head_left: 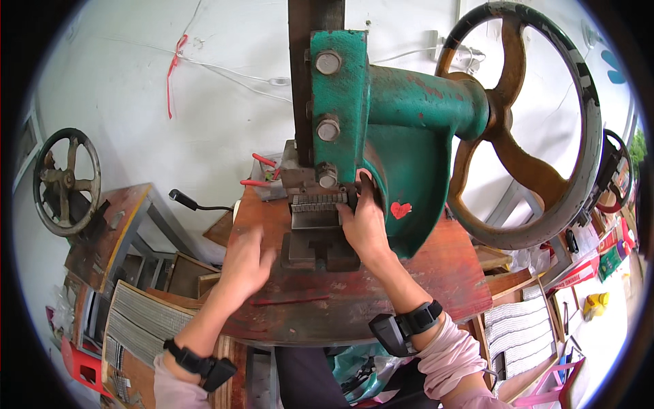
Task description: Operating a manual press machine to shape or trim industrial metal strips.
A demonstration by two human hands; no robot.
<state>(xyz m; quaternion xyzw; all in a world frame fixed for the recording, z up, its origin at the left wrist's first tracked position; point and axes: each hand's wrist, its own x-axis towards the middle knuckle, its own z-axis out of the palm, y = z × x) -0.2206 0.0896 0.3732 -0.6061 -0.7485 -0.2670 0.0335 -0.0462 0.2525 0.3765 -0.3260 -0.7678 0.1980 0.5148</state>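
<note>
Fingers, R hand point(366, 235): at R end of ridged grey strips point(319, 202); can't tell if clamped.
Fingers, L hand point(248, 264): blurred, near press's L side, nothing visibly held; apart/together unclear.
Strips: atop metal block point(315, 219), under green press point(340, 95), far part of surface point(422, 293).
Done: set on block, apparently.
Left: prob. mid-batch; L pile point(146, 324), R pile point(521, 334), finished/unfinished unclear.

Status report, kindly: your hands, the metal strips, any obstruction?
Left hand apart, no held thing visible. Right hand beside ridged grey metal strips, contact unclear. Green metal press close to right hand.
</note>
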